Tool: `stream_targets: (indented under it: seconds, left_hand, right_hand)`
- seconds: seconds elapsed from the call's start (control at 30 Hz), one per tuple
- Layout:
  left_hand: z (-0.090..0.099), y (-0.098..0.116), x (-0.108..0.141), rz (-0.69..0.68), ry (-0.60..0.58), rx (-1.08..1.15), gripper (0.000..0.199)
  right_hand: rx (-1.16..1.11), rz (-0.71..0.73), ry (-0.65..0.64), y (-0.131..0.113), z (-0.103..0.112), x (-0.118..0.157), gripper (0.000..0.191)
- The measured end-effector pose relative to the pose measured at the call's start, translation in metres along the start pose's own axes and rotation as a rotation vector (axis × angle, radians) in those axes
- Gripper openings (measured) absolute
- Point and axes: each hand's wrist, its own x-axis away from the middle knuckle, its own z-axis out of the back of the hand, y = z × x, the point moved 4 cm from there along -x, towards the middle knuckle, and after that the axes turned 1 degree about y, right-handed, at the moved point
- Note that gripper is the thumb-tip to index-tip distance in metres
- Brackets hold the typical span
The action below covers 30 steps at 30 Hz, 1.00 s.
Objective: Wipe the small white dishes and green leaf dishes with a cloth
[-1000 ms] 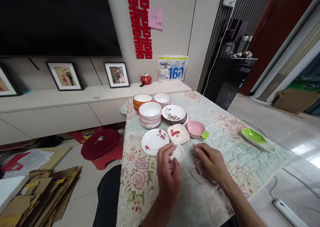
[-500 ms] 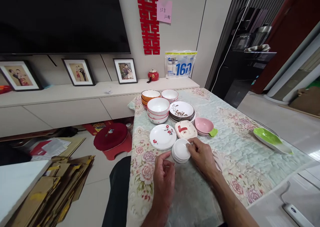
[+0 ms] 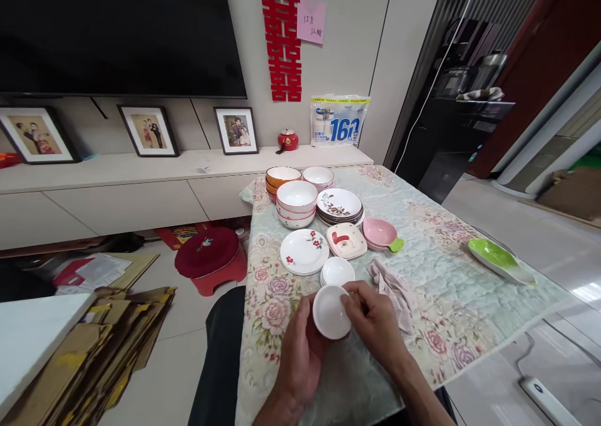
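A small white dish [image 3: 331,313] is held up between my two hands, tilted toward the camera. My left hand [image 3: 301,351] supports its left side and underside. My right hand [image 3: 373,319] grips its right rim, thumb inside. Just beyond it is a stack of small white dishes [image 3: 339,270]. White plates with red flowers [image 3: 304,252], square cream dishes [image 3: 346,240] and pink bowls with a green handle [image 3: 380,232] lie behind. A crumpled pinkish cloth [image 3: 397,294] lies right of the stack, partly beside my right hand.
Farther back are stacked white bowls [image 3: 297,198], orange bowls [image 3: 283,175] and brown-rimmed plates [image 3: 340,203]. A green leaf-shaped dish [image 3: 498,260] sits near the right table edge. A red stool [image 3: 211,260] and flattened cardboard [image 3: 117,344] are on the left.
One small white dish has come off the stack and moved nearer to me, into both hands. The cloth beside my right hand now shows more fully.
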Motion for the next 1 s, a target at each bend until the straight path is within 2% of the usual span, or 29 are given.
stream_targets:
  seconds: [0.07, 0.13, 0.23, 0.3, 0.37, 0.43, 0.57, 0.73, 0.83, 0.93, 1.0]
  left_hand:
    - [0.005, -0.006, 0.004, 0.157, 0.063, 0.079, 0.03]
    - [0.008, -0.008, 0.007, 0.247, 0.086, 0.102, 0.031]
    - [0.011, -0.006, 0.007, 0.269, 0.051, 0.12, 0.04]
    - [0.011, -0.005, 0.006, 0.267, 0.015, 0.14, 0.046]
    - [0.011, -0.004, 0.005, 0.259, -0.013, 0.176, 0.048]
    - [0.012, -0.005, 0.004, 0.255, -0.034, 0.221, 0.049]
    - [0.015, -0.005, 0.005, 0.259, -0.061, 0.269, 0.05]
    - [0.017, -0.006, 0.003, 0.246, -0.058, 0.273, 0.038]
    - [0.013, -0.006, 0.003, 0.214, -0.14, 0.264, 0.03]
    - [0.009, -0.005, 0.006, 0.155, -0.249, 0.227, 0.032]
    - [0.01, -0.005, 0.007, 0.123, -0.272, 0.201, 0.037]
  right_hand:
    - [0.072, 0.006, -0.088, -0.006, -0.006, 0.007, 0.019]
    - [0.117, 0.039, -0.097, -0.009, -0.003, 0.011, 0.019]
    - [0.241, 0.131, 0.127, -0.004, 0.022, 0.015, 0.022]
    - [0.434, 0.169, 0.25, 0.007, 0.039, 0.018, 0.023]
    - [0.582, 0.147, 0.267, 0.023, 0.048, 0.019, 0.028]
    - [0.636, 0.11, 0.211, 0.037, 0.049, 0.021, 0.03]
    - [0.504, 0.038, 0.108, 0.043, 0.043, 0.024, 0.025]
    - [0.08, -0.111, 0.007, 0.011, 0.036, 0.032, 0.021]
    - [-0.011, -0.044, 0.03, -0.013, 0.023, 0.039, 0.021]
    - [0.071, 0.083, 0.054, -0.025, 0.001, 0.043, 0.029]
    - [0.144, 0.143, 0.072, -0.027, -0.012, 0.043, 0.031]
